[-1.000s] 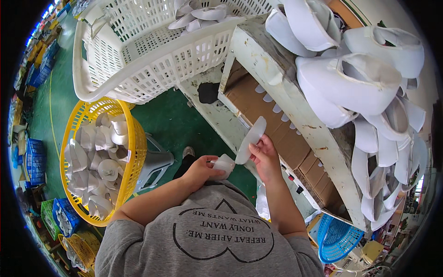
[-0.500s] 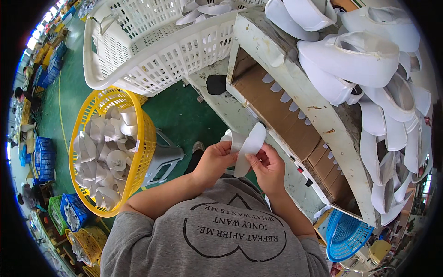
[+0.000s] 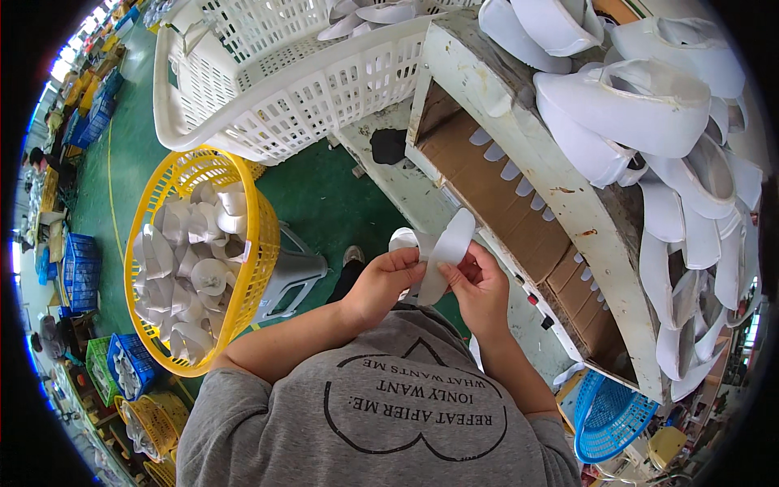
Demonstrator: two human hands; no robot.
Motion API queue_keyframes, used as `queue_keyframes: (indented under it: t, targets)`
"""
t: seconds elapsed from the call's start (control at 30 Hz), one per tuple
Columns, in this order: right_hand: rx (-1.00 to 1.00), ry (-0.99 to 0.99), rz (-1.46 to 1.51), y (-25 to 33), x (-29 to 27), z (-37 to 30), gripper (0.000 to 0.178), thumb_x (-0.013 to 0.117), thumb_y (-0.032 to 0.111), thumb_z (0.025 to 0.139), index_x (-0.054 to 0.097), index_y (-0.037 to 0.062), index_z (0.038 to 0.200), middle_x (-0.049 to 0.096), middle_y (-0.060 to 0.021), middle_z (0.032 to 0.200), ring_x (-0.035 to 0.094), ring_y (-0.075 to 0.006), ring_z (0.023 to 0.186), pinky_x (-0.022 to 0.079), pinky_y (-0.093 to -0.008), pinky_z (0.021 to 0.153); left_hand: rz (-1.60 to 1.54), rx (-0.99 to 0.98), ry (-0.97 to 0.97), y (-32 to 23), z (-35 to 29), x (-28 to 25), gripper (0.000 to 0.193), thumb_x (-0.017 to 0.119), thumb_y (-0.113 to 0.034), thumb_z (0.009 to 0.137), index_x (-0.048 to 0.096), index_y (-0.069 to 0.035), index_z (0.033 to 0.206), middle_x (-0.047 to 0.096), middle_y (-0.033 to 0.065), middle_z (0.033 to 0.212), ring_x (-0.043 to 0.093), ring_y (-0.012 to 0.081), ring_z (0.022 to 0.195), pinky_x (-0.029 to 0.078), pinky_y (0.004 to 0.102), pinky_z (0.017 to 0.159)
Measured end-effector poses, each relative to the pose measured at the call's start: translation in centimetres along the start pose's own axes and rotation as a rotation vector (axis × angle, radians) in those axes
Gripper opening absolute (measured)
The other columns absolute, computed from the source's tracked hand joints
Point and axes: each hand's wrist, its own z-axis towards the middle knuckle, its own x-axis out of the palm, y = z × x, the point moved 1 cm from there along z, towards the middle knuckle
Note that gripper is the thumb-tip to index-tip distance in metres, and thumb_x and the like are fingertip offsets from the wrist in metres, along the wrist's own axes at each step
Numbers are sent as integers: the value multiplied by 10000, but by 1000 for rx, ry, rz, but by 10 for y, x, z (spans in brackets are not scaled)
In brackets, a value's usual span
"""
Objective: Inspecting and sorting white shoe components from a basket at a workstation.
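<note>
In front of my chest both hands are closed on white shoe pieces. My right hand (image 3: 480,288) pinches a long, round-ended white strip (image 3: 451,247) between thumb and fingers, holding it tilted upright. Just left of it, my left hand (image 3: 383,280) grips a curved white piece (image 3: 403,239) whose lower part is hidden by the fingers and the strip. The two pieces touch or overlap; I cannot tell whether they are joined. To the left, a yellow basket (image 3: 258,268) holds many similar curved white pieces (image 3: 209,276).
A grey stool (image 3: 294,280) stands beneath the yellow basket. A large white basket (image 3: 341,89) is ahead. At right, white shoe uppers (image 3: 629,101) are heaped on a worn metal housing (image 3: 560,191) with a cardboard-lined opening. A blue basket (image 3: 608,414) is at lower right.
The view has shifted slightly. Both hands still hold the white pieces near the chest; the strip is turned a little and the curved piece shows more of its rounded end.
</note>
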Motion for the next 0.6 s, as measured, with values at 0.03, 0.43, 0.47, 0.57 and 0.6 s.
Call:
queue_keyframes:
  t: [0.03, 0.43, 0.47, 0.57, 0.6]
  targets:
    - [-17, 4, -24, -2, 0, 1, 405, 672, 50, 817, 517, -24, 1184, 619, -59, 869, 602, -111, 736, 510, -243, 613, -1, 0, -3, -1, -1, 0, 300, 453, -105, 949, 505, 3, 1223, 586, 52, 1124, 541, 126, 1019, 414, 272, 905]
    - [0, 12, -329, 11, 11, 3, 406, 718, 121, 787, 542, -16, 1127, 506, -35, 819, 523, -88, 693, 453, -240, 600, 226, 25, -140, -13, -6, 6, 279, 502, -231, 942, 581, 8, 1062, 615, 17, 919, 563, 68, 796, 450, 218, 695]
    - [5, 13, -327, 11, 9, 5, 406, 718, 121, 787, 542, -16, 1127, 506, -35, 819, 523, -88, 693, 453, -240, 600, 141, 3, -144, -17, -5, 6, 285, 497, -243, 946, 579, 6, 1060, 617, 18, 902, 566, 72, 774, 452, 215, 672]
    - [-90, 52, -409, 8, 1, 10, 425, 732, 145, 770, 543, -11, 1117, 472, -44, 859, 518, -103, 743, 435, -255, 617, -104, -71, -166, -22, -4, 4, 243, 568, -198, 914, 570, 0, 1054, 623, 21, 887, 573, 76, 769, 461, 216, 680]
    - [-92, 68, -284, -2, 2, 13, 425, 730, 150, 775, 537, -16, 1115, 465, -43, 892, 504, -102, 772, 430, -251, 642, -16, -41, -82, -25, -4, 7, 240, 602, -129, 877, 557, 5, 1072, 621, 31, 921, 577, 83, 805, 464, 222, 708]
